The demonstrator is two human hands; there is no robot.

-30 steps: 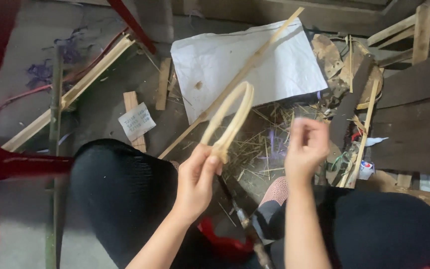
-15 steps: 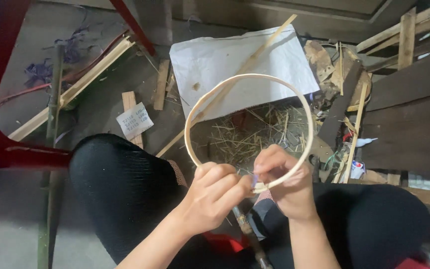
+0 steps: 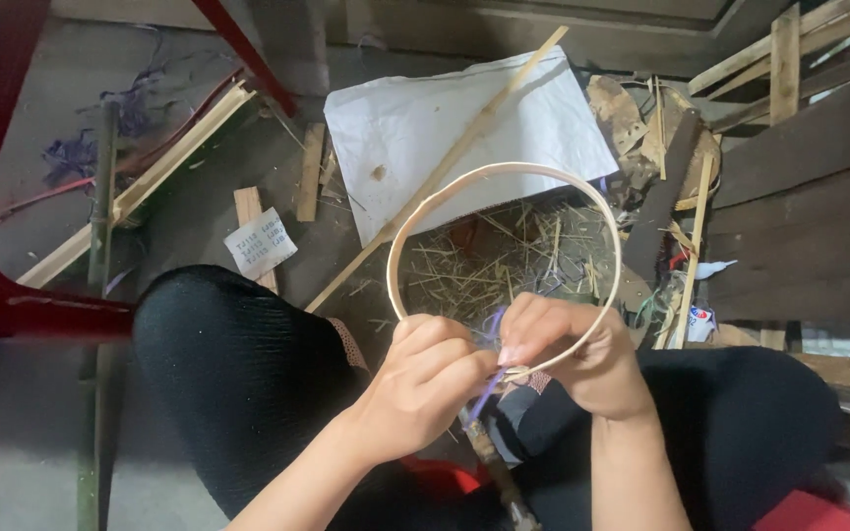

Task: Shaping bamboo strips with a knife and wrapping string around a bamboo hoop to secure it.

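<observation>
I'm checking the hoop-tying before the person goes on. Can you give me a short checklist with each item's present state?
1. Left hand grips the bamboo hoop at its lower edge: ok.
2. Right hand pinches the same spot: ok.
3. Hoop forms a closed, round ring: ok.
4. Purple string sits at the join: ok.
5. String knotted tight: cannot tell, fingers hide it.

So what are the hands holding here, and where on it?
Both the left hand and right hand pinch a thin bamboo hoop at its near, bottom edge, where a purple strand hangs.
</observation>
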